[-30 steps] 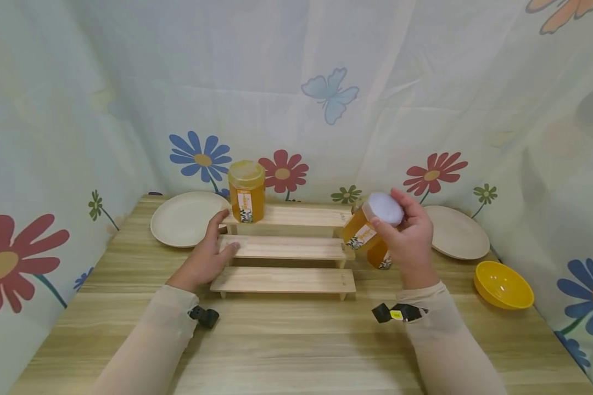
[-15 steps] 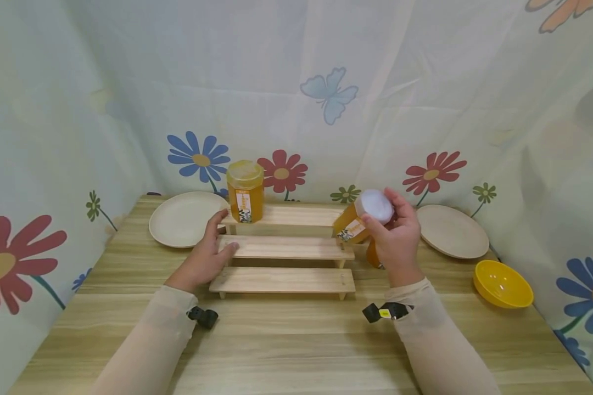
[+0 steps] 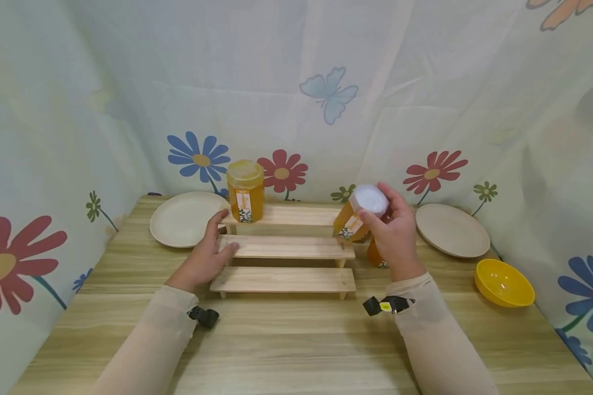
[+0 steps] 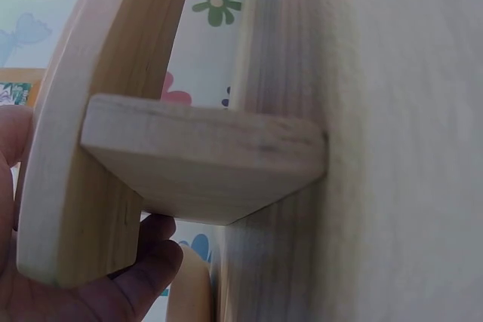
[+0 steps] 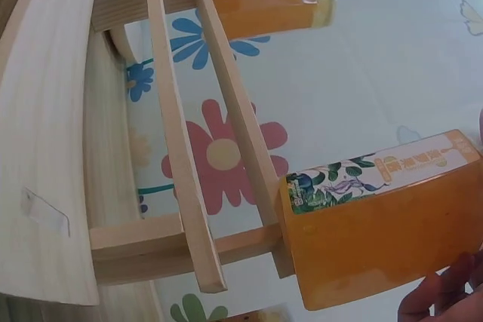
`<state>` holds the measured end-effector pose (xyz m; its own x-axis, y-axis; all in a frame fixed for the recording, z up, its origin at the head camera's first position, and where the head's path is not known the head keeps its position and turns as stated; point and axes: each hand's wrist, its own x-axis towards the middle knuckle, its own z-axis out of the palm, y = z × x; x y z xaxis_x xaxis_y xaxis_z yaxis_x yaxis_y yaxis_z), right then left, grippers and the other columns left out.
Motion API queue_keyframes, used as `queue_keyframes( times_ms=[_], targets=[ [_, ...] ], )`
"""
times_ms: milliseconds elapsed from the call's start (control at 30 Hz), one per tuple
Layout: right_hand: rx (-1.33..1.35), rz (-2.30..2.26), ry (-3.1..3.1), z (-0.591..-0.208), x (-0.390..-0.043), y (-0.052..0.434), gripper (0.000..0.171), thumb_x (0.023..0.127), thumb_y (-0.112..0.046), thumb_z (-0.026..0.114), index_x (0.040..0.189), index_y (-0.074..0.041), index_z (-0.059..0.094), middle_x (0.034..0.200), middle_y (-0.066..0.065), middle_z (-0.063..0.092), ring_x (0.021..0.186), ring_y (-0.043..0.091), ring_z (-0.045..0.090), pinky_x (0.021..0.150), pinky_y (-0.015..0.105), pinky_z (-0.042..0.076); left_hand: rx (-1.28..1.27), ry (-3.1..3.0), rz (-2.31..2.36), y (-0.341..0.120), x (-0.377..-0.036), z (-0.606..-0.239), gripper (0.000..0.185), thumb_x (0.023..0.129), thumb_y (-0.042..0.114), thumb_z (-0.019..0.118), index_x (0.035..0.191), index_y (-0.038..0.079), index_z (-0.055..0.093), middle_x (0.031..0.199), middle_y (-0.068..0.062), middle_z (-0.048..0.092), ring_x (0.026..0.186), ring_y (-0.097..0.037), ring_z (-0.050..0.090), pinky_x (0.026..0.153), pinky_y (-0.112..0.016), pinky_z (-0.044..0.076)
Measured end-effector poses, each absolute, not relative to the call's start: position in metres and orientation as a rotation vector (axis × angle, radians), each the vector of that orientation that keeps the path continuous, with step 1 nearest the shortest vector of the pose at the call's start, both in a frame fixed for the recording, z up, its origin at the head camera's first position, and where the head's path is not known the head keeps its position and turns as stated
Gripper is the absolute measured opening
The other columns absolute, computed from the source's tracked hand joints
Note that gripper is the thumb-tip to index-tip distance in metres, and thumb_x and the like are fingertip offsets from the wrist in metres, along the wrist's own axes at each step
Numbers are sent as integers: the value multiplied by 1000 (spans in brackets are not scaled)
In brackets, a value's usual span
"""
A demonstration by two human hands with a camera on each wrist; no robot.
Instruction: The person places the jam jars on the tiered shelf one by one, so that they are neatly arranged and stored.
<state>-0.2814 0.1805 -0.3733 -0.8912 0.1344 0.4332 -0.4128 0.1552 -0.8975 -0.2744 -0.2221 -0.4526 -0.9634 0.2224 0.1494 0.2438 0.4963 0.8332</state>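
Observation:
A three-tier wooden stand (image 3: 281,248) occupies the middle of the table. My left hand (image 3: 203,259) grips its left end; in the left wrist view, fingers (image 4: 155,269) curl beneath a plank. My right hand (image 3: 399,241) holds a honey jar (image 3: 348,224), thumb and fingers around its upper part by the white lid. This jar leans, lid toward the right, its base right at the top tier's right end, as the right wrist view also shows. A second honey jar (image 3: 245,195) stands upright on the top tier's left end. Behind my right hand, a third jar (image 3: 375,255) is mostly hidden.
Pale plates lie at the back left (image 3: 188,219) and back right (image 3: 452,230). Near the table's right edge sits a yellow bowl (image 3: 504,283). A flower-printed curtain (image 3: 257,104) hangs close behind the stand.
My right hand has carried its honey jar leftward to the top tier's right end, and the jar has lifted slightly and tipped more upright. The left hand stays in place.

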Motion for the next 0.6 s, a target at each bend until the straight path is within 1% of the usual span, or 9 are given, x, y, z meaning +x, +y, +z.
queue_keyframes(
  times_ms=[100,233,300,467,533,600],
  targets=[
    [248,1764,-2096,-371,-283,182,69,94,-20,82,155,-10,51,146,13,59,115,23,57,97,21,55,-415,-2698,-1508,-222,-275,-453,84,109,21,58,169,22,-1,174,-19,17,155,-45,30,123,-66,28],
    [228,1748,-2174,-368,-286,182,68,96,-26,81,157,-19,52,148,9,57,120,24,57,106,31,54,-409,-2700,-1509,-222,-275,-453,85,109,21,58,169,23,-1,173,-21,19,155,-45,30,123,-66,27],
    [225,1744,-2199,-366,-289,181,68,96,-28,81,156,-21,52,149,9,57,120,24,57,106,31,54,-407,-2702,-1510,-223,-275,-453,85,109,21,58,169,23,-1,172,-23,21,154,-45,30,123,-66,27],
    [256,1730,-2261,-358,-299,180,67,97,-30,79,157,-20,51,149,11,57,117,26,54,94,24,55,-407,-2696,-1513,-222,-275,-453,85,108,21,59,169,22,-1,172,-23,20,154,-46,31,122,-66,27],
    [272,1720,-2291,-355,-303,180,67,98,-32,78,158,-20,51,148,11,56,115,27,53,92,25,55,-409,-2695,-1515,-222,-275,-453,85,108,21,59,169,21,-1,172,-22,20,154,-46,31,122,-67,27],
    [301,1723,-2312,-352,-308,180,67,99,-32,77,158,-19,50,147,13,56,116,26,53,93,26,53,-409,-2699,-1514,-222,-275,-453,85,108,22,59,169,22,-1,172,-22,19,154,-46,31,122,-67,27]
  ],
)
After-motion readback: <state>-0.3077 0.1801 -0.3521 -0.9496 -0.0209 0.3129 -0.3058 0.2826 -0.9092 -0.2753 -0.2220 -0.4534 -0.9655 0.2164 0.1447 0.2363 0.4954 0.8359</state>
